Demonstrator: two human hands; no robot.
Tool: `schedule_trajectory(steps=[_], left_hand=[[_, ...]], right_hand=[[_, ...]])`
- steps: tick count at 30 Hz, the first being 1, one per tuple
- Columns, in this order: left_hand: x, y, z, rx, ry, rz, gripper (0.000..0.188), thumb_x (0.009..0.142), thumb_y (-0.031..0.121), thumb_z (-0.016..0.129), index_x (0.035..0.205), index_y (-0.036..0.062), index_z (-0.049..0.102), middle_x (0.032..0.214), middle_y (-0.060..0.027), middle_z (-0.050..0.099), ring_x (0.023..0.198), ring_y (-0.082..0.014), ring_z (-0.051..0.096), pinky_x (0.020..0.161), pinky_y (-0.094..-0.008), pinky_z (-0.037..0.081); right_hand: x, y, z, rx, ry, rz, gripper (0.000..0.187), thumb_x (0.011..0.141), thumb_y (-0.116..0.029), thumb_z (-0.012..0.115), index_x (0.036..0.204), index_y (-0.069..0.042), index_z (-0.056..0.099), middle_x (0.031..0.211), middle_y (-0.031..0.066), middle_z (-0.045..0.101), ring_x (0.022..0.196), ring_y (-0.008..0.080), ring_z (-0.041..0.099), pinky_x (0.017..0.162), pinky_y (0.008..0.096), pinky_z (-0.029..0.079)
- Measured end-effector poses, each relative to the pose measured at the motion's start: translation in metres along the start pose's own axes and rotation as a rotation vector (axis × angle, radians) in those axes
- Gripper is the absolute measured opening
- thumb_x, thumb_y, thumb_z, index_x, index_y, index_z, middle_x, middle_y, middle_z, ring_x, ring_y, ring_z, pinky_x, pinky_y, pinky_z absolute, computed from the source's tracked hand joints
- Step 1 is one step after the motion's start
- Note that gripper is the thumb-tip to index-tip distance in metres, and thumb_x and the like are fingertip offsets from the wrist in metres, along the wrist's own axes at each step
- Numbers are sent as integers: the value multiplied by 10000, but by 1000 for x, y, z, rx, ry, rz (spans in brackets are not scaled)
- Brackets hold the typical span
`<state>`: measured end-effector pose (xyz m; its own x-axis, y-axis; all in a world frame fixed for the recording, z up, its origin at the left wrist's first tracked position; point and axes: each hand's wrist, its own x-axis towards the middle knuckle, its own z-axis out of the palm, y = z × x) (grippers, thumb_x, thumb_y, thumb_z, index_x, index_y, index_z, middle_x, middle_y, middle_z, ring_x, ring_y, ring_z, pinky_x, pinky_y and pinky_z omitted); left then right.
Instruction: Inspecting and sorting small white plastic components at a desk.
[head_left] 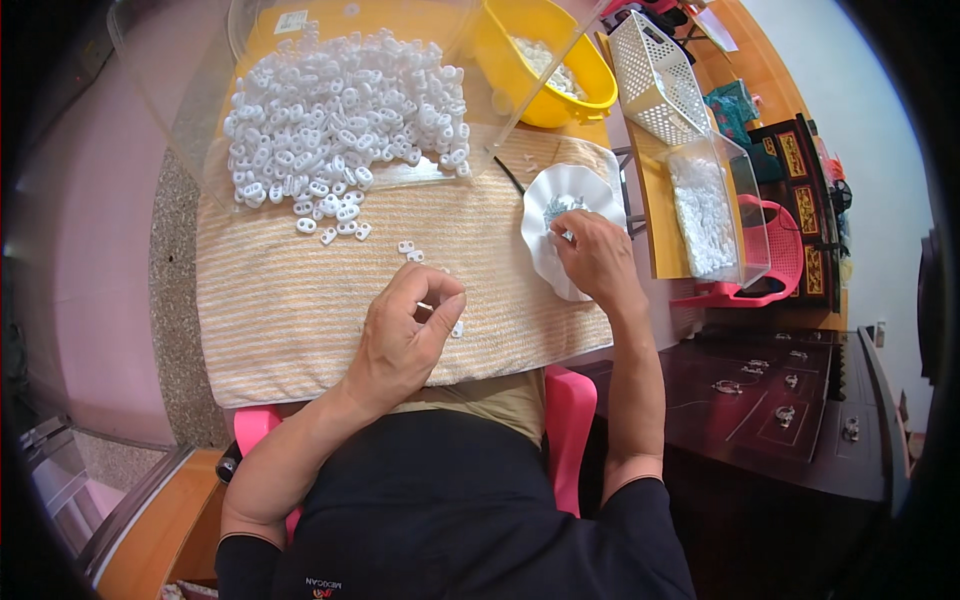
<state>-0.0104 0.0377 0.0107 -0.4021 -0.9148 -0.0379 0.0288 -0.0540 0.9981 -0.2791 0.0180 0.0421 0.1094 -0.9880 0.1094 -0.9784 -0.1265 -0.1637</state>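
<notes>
A heap of white two-holed pieces (340, 120) is held in a clear tub (425, 173), beyond and leftward of the left hand (400, 330); several are strewn nearer it on a striped towel (270, 330). Its thumb and forefinger are curled together (whether anything is gripped cannot be told). Two pieces are seen just beyond its knuckles, another beside its thumb. Beyond the right hand (592, 255), a yellow basin (540, 105) is placed. A wavy-edged white dish (538, 195) of small grey bits (562, 205) is reached into by its bent fingers; whether any are pinched cannot be told.
</notes>
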Motion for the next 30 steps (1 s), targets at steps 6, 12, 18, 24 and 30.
schedule_trajectory(steps=[6,12,18,24,30], left_hand=[[1,1,-1,14,-3,4,118,907,98,618,939,-14,598,875,-89,578,755,-170,599,657,-293,520],[0,-2,1,-36,3,-42,122,906,102,623,939,-13,601,873,-79,580,754,-151,592,664,-282,512],[0,-7,1,-78,2,-68,124,908,112,624,938,-7,607,853,-65,585,744,-133,582,662,-271,493],[1,-8,1,-83,1,-77,127,907,116,621,930,-8,607,851,-66,587,738,-131,581,661,-272,487],[0,-10,1,-101,-5,-86,127,907,117,621,933,-6,606,832,-62,596,721,-121,578,651,-267,484]], right_hand=[[6,3,1,10,-108,40,122,807,-132,649,885,-39,635,868,146,671,849,335,634,753,419,491],[8,7,6,67,-73,28,126,785,-90,675,873,-12,631,810,151,671,753,317,656,702,380,507],[5,4,1,119,-101,56,117,800,-85,652,884,-6,633,815,158,675,748,313,666,690,370,515],[7,5,4,138,-106,31,109,799,-81,645,870,2,636,803,166,676,734,319,667,687,380,517],[18,0,-3,120,-206,80,100,778,-59,643,843,17,636,781,183,666,737,331,663,683,381,515]])
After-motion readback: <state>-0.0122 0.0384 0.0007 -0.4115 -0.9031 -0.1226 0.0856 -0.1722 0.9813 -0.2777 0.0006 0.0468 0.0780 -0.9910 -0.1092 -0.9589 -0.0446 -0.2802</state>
